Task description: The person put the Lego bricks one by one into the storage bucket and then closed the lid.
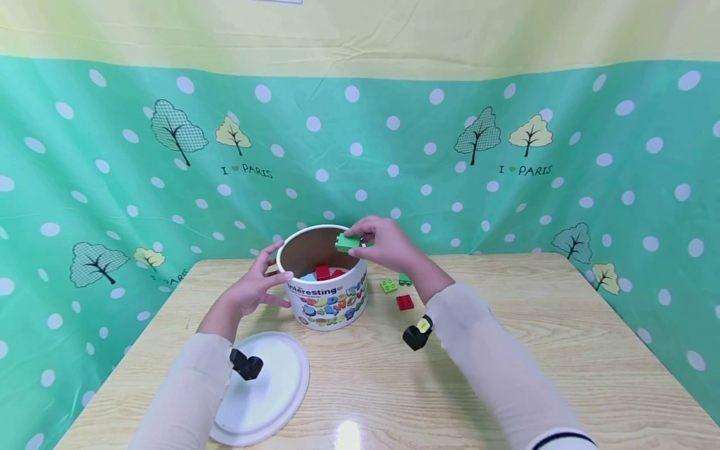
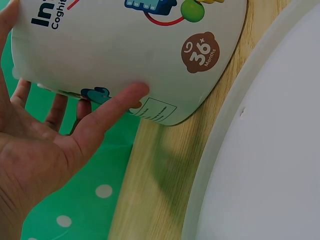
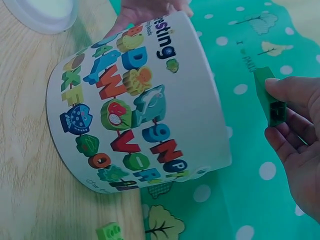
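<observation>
A round white bucket (image 1: 329,306) with "Interesting" lettering and colourful printed letters stands upright, its top uncovered. My left hand (image 1: 255,284) grips it at the left rim, with fingers spread along the outer wall in the left wrist view. Over the right side of the opening, my right hand (image 1: 382,240) pinches a green toy brick (image 1: 349,242) between thumb and fingers. That green brick (image 3: 267,97) is seen edge-on in the right wrist view, above the rim. Inside the bucket lie a red brick (image 1: 322,272) and a light blue piece (image 1: 307,277); the bottom is partly hidden.
To the right of the bucket lie a light green brick (image 1: 389,285), a darker green brick (image 1: 404,279) and a red brick (image 1: 405,302). A round white lid (image 1: 275,375) rests on the wooden table (image 1: 360,400) under my left forearm. A green dotted cloth (image 1: 360,169) hangs behind.
</observation>
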{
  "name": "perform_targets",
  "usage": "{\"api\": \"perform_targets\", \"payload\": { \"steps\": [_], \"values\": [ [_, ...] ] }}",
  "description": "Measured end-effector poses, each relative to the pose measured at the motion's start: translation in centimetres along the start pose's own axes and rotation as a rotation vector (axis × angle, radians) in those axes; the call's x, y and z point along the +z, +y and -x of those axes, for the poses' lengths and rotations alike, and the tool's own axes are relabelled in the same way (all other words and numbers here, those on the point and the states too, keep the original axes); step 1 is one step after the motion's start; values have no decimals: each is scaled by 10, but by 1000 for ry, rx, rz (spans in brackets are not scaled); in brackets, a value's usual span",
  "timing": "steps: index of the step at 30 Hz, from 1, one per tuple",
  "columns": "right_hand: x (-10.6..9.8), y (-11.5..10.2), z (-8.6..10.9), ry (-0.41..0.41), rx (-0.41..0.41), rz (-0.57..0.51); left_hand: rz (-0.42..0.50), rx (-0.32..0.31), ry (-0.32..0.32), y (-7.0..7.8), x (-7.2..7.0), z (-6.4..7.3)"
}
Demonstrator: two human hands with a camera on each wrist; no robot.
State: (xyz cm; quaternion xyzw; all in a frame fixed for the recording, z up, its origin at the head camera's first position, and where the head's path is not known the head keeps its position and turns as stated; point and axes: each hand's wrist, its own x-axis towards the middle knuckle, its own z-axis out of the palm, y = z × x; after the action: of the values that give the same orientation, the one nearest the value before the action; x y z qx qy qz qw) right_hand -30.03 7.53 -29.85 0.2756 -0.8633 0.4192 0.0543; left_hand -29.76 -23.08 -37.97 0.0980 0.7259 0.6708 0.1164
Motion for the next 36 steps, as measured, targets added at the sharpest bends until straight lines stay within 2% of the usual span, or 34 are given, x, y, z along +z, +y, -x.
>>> {"api": "perform_targets", "payload": {
  "steps": [10,19,26,36],
  "values": [
    [20,10,-18,-9,101,-73,-1,-2,-3,1,-1,1],
    [33,14,-24,30,137,-230,-2,1,-5,1,0,3],
    [29,16,-15,88,131,-293,-1,-1,-1,0,1,1],
    [9,31,15,162,92,-318,-3,-4,-4,-1,-1,-1]
  ]
}}
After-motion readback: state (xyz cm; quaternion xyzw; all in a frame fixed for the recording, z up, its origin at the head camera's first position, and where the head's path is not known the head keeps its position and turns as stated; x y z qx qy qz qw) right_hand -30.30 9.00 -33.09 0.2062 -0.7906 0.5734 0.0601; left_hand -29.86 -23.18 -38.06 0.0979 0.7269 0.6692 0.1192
